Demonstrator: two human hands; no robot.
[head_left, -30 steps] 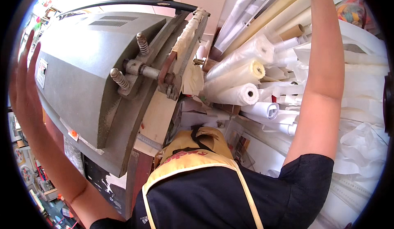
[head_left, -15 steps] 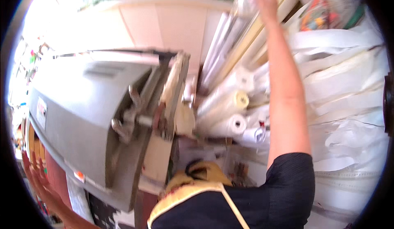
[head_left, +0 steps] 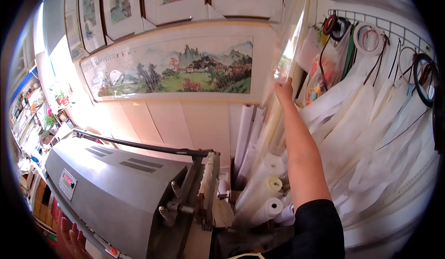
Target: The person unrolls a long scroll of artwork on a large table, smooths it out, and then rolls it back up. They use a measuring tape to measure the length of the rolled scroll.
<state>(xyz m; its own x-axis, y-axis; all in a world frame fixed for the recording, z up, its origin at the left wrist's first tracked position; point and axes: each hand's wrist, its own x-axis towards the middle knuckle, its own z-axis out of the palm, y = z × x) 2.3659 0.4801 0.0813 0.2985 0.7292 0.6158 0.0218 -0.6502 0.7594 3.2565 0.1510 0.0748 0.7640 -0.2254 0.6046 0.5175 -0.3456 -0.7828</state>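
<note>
At the upper right, my right hand (head_left: 283,91) is closed on a tall, upright roll of clear plastic film (head_left: 288,45), its arm stretched far out. The film catches bright glare and its lower part runs down among other rolls. At the lower left, my left hand (head_left: 72,240) is raised with its fingers apart, holding nothing. Beside it lies the near edge of a large grey machine (head_left: 120,185) with a sloped metal cover, vents and a small panel (head_left: 68,184). Whether the left hand touches the machine I cannot tell.
White and cream rolls (head_left: 270,206) lean below my right arm. White strips (head_left: 366,134) and rolls of tape (head_left: 368,38) hang from a wire rack (head_left: 389,27). A long framed landscape picture (head_left: 176,69) stands against the wall, with smaller framed pictures above. Cluttered shelves (head_left: 32,115) line the left.
The view has tilted up, bringing the framed pictures and wire rack into sight. My right hand still grips the film and now appears lower in the picture. My left hand stays open beside the machine.
</note>
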